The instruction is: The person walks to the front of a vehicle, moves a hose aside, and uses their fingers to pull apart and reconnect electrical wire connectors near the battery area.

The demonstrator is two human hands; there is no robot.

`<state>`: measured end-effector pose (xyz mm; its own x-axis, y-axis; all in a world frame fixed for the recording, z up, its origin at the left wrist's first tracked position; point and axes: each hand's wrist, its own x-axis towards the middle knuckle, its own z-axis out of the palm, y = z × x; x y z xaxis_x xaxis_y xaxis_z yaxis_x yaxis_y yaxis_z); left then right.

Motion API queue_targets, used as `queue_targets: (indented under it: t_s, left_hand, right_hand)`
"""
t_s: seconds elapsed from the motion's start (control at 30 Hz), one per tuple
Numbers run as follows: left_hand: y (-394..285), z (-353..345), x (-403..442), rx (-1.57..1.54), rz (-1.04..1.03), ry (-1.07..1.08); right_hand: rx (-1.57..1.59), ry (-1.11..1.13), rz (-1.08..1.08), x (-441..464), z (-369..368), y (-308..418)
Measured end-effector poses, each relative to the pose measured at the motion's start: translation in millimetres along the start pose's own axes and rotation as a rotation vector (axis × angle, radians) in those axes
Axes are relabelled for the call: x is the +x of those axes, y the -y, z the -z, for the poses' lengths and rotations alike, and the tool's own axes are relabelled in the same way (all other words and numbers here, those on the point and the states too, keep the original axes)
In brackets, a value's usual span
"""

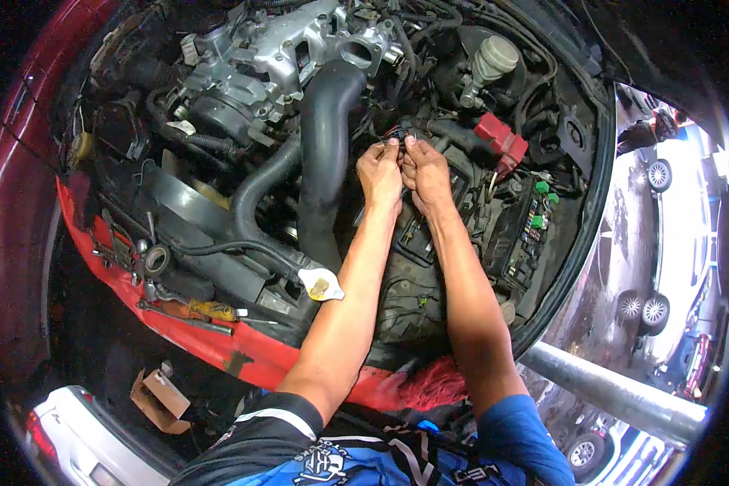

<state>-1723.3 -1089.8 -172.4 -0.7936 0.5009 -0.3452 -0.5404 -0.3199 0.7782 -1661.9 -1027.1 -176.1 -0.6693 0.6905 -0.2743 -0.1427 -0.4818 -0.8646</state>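
Observation:
Both arms reach into an open engine bay. My left hand and my right hand meet side by side, thumbs up, fingers closed in a pinch. Between their fingertips is a small dark wiring connector with thin wires, red among them; its exact shape is partly covered by the fingers. Just left of my left hand runs a thick black air intake hose. To the right of my right hand sits a red plastic cover. Below the hands lies a black battery tray area, partly hidden by my forearms.
A silver intake manifold stands at the back. A white-topped radiator cap is beside my left forearm. Wrenches and a yellow-handled screwdriver lie along the front edge. An uncovered fuse box is at right, a metal pole below it.

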Motion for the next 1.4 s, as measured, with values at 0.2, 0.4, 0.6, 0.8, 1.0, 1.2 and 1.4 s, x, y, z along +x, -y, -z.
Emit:
queue_targets:
  t_s: [0.2, 0.4, 0.6, 0.8, 1.0, 1.2, 1.4]
  left_hand:
    - [-1, 3, 3, 0.093, 0.006, 0.015]
    - [8, 7, 5, 0.086, 0.025, 0.027]
    - [18, 10, 19, 0.284, -0.187, -0.065]
    - [12, 22, 24, 0.703, -0.632, 0.031]
    - [-6, 16, 12, 0.391, -0.131, 0.165]
    - [2, 15, 15, 0.18, -0.065, 0.189]
    - [4, 15, 14, 0.234, -0.095, 0.173]
  right_hand:
    - [-0.053, -0.035, -0.022, -4, 0, 7]
    - [-0.185, -0.09, -0.04, -5, 0, 14]
    - [-0.076, -0.044, -0.058, 1, 8, 9]
    - [-0.053, 0.021, -0.063, -1, 12, 11]
    - [-0.055, 0.047, -0.056, 3, 14, 5]
    - [-0.058, 0.022, -0.056, 3, 13, 4]
    - [-0.065, -0.014, -0.027, -2, 4, 2]
